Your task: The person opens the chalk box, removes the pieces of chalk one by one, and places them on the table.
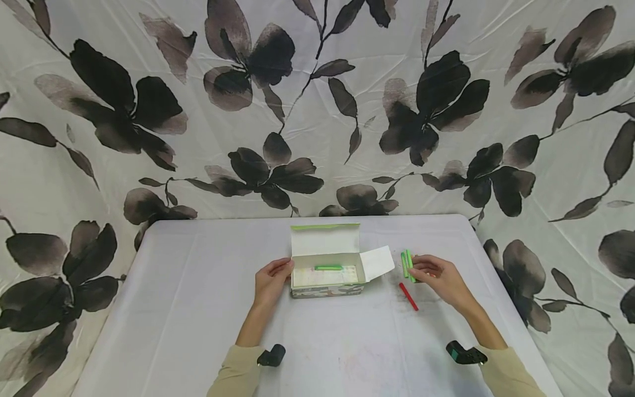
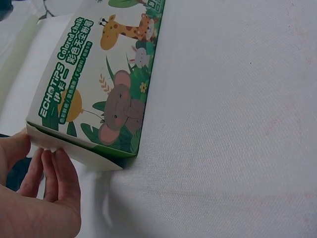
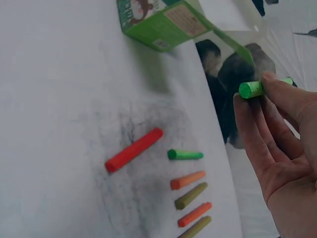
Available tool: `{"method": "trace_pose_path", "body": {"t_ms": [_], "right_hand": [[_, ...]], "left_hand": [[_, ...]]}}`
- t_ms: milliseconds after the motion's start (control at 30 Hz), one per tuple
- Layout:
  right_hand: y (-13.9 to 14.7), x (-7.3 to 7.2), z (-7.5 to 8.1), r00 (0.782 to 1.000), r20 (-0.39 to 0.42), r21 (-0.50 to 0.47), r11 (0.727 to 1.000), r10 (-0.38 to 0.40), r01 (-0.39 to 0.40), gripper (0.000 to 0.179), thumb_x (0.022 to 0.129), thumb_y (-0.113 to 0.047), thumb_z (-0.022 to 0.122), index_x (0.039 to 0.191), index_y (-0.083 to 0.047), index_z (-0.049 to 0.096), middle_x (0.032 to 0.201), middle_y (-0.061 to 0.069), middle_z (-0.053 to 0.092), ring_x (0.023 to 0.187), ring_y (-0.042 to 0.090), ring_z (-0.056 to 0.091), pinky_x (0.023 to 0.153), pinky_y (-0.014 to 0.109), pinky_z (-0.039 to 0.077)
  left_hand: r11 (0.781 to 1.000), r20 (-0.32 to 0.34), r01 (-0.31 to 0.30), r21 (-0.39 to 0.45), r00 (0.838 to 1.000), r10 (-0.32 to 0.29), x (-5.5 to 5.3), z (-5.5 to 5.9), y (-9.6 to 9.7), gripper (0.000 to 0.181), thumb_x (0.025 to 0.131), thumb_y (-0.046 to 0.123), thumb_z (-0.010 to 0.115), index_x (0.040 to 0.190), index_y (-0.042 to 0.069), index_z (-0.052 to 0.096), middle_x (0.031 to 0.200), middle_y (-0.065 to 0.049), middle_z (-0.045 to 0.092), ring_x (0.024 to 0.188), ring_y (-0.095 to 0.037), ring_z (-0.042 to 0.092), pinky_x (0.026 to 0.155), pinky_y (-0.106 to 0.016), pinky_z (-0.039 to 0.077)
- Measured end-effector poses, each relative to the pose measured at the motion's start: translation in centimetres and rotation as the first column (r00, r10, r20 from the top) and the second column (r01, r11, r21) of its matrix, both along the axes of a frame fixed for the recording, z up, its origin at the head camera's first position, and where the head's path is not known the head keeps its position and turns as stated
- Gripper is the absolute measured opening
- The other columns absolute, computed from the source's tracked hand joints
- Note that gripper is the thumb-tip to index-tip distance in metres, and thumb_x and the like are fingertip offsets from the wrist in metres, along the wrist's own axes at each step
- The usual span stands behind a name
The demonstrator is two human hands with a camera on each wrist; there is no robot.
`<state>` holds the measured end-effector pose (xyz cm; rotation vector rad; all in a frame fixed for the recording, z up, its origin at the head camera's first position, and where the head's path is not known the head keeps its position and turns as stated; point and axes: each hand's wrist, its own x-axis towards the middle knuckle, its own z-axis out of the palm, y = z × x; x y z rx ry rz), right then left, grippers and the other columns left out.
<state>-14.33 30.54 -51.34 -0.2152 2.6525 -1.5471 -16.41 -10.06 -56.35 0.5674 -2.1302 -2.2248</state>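
Observation:
An open-lidded box of colored chalk (image 1: 324, 292) stands near the back of the table, a green chalk stick (image 1: 328, 268) lying inside on white contents. At its left end my left hand (image 1: 270, 278) pinches the end flap (image 2: 79, 153) between thumb and fingers. To the right of the box, my right hand (image 1: 441, 278) holds another green chalk stick (image 3: 251, 89) between thumb and fingertips, raised above the table. Below it lie a green chalk stick (image 3: 185, 154) and a longer-looking red chalk stick (image 3: 133, 150).
Orange chalk (image 3: 188, 180) and olive chalk (image 3: 191, 196) sticks lie in a row beside the green one, mostly hidden by my right hand in the head view. The box's right flap (image 1: 378, 263) sticks out. Dark smudges mark the white tablecloth (image 3: 59, 124). Floral cloth (image 1: 317, 110) hangs behind.

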Motion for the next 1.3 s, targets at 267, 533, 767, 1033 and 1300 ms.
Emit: {"method": "trace_pose_path", "body": {"t_ms": [267, 533, 767, 1033, 1300], "right_hand": [[1.8, 1.1, -1.7, 0.995, 0.067, 0.023, 0.997, -0.069, 0.068, 0.044, 0.098, -0.023, 0.073, 0.129, 0.006, 0.063, 0.116, 0.019, 0.069, 0.102, 0.009, 0.066, 0.083, 0.019, 0.056], [2.9, 2.1, -3.6, 0.987, 0.122, 0.053, 0.994, -0.104, 0.098, 0.048, 0.097, -0.025, 0.074, 0.13, 0.007, 0.061, 0.116, 0.019, 0.07, 0.106, 0.017, 0.067, 0.082, 0.017, 0.056], [3.1, 2.7, -5.0, 0.985, 0.146, 0.082, 0.994, -0.089, 0.078, 0.043, 0.097, -0.019, 0.075, 0.127, 0.009, 0.063, 0.11, 0.017, 0.071, 0.099, 0.02, 0.069, 0.077, 0.021, 0.057], [2.7, 2.8, -5.9, 0.993, 0.104, 0.206, 0.978, -0.061, 0.039, 0.03, 0.093, -0.017, 0.078, 0.112, 0.005, 0.07, 0.093, 0.005, 0.072, 0.08, 0.012, 0.066, 0.068, 0.023, 0.054], [2.0, 2.3, -5.3, 0.998, 0.057, 0.251, 0.968, -0.012, -0.003, 0.022, 0.093, -0.01, 0.076, 0.108, 0.006, 0.07, 0.089, 0.005, 0.071, 0.078, 0.014, 0.064, 0.065, 0.024, 0.054]], "left_hand": [[1.0, 0.005, 0.019, 0.011, 1.0, -0.019, 0.1, 0.3, 0.0, 0.033, 0.096, 0.014, 0.075, 0.122, -0.004, 0.069, 0.111, -0.013, 0.072, 0.089, -0.007, 0.064, 0.074, -0.017, 0.056], [1.0, 0.003, 0.02, 0.018, 1.0, -0.02, 0.1, 0.0, -0.1, 0.032, 0.096, 0.013, 0.074, 0.122, -0.005, 0.069, 0.109, -0.013, 0.071, 0.089, -0.008, 0.064, 0.075, -0.017, 0.056], [0.999, -0.011, 0.032, 0.037, 0.999, -0.031, 0.2, 0.0, -0.2, 0.034, 0.096, 0.013, 0.074, 0.124, -0.006, 0.068, 0.106, -0.01, 0.071, 0.089, -0.01, 0.065, 0.074, -0.019, 0.057], [0.999, -0.005, 0.022, 0.024, 1.0, -0.022, 0.2, 0.0, 0.0, 0.032, 0.095, 0.013, 0.075, 0.122, -0.005, 0.069, 0.109, -0.013, 0.071, 0.089, -0.011, 0.065, 0.074, -0.017, 0.057], [1.0, -0.004, 0.008, 0.016, 1.0, -0.008, 0.2, 0.1, 0.1, 0.032, 0.095, 0.013, 0.075, 0.121, -0.005, 0.07, 0.106, -0.011, 0.071, 0.088, -0.01, 0.065, 0.074, -0.016, 0.056]]}}
